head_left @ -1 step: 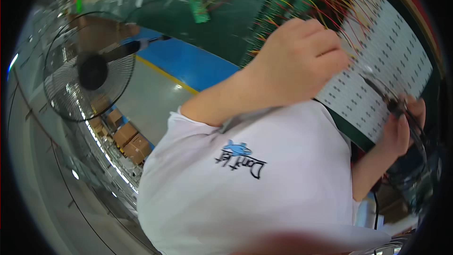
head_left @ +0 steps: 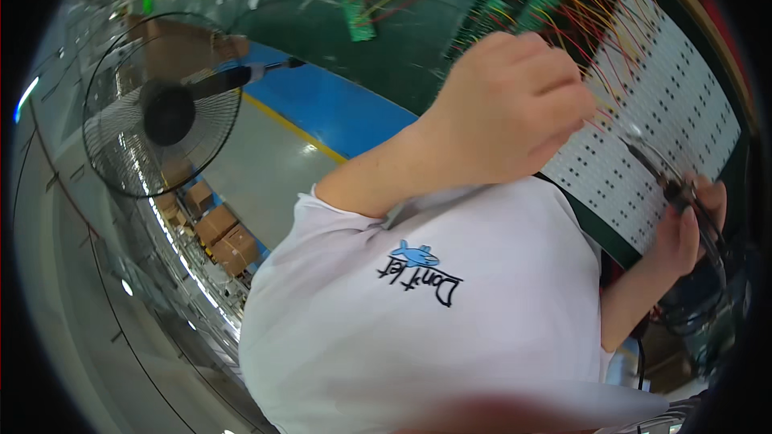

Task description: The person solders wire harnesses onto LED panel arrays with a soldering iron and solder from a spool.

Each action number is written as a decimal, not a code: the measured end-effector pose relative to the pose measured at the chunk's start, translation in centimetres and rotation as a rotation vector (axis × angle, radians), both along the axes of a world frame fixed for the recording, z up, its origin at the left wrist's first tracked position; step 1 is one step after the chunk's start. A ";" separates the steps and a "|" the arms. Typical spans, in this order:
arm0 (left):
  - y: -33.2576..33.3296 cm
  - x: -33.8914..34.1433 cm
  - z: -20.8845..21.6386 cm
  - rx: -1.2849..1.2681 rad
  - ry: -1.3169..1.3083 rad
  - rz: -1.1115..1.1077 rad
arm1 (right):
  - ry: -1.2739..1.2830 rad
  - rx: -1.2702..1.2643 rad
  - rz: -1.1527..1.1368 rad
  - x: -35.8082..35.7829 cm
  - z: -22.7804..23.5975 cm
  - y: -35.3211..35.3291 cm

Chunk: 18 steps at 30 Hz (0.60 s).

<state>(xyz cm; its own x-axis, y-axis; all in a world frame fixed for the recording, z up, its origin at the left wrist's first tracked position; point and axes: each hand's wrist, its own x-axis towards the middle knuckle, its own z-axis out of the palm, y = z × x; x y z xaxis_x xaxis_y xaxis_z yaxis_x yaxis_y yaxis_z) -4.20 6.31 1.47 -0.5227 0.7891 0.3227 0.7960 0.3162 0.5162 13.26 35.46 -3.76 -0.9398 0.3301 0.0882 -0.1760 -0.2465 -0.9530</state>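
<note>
My left hand [head_left: 515, 108] is closed in a pinch, back of the hand up, over the left part of a white circuit board panel [head_left: 683, 96] marked with rows of small black dots. A thin red wire [head_left: 603, 118] shows at its fingertips and reaches toward the panel. My right hand [head_left: 690, 225] is wrapped around a soldering iron [head_left: 674, 191] with a thin curved tube along it. The iron's tip points at the panel near the wire's end; I cannot tell whether they touch. My left fingertips are partly hidden by the hand itself.
Green circuit boards [head_left: 535, 0] with red and yellow wires lie beyond my left hand. Another wired green board [head_left: 354, 4] lies apart on the dark green table [head_left: 314, 40]. A black fan [head_left: 165, 108] stands at the left, with cardboard boxes [head_left: 225, 233] behind it.
The whole view has shifted slightly, so the fan and table sit further right. Both hands keep their grips and nearly the same places over the panel.
</note>
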 end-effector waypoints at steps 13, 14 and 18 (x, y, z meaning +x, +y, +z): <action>-15.0 -13.2 -0.4 -0.165 -0.495 0.994 | -0.116 -0.038 -0.083 -1.1 0.6 -0.7; -14.7 -13.3 -0.3 -0.053 -0.650 1.020 | -0.113 -0.035 -0.093 -1.0 0.7 -0.7; -16.2 -13.4 0.4 0.177 -0.770 1.011 | -0.083 -0.085 -0.130 -0.8 0.3 -0.4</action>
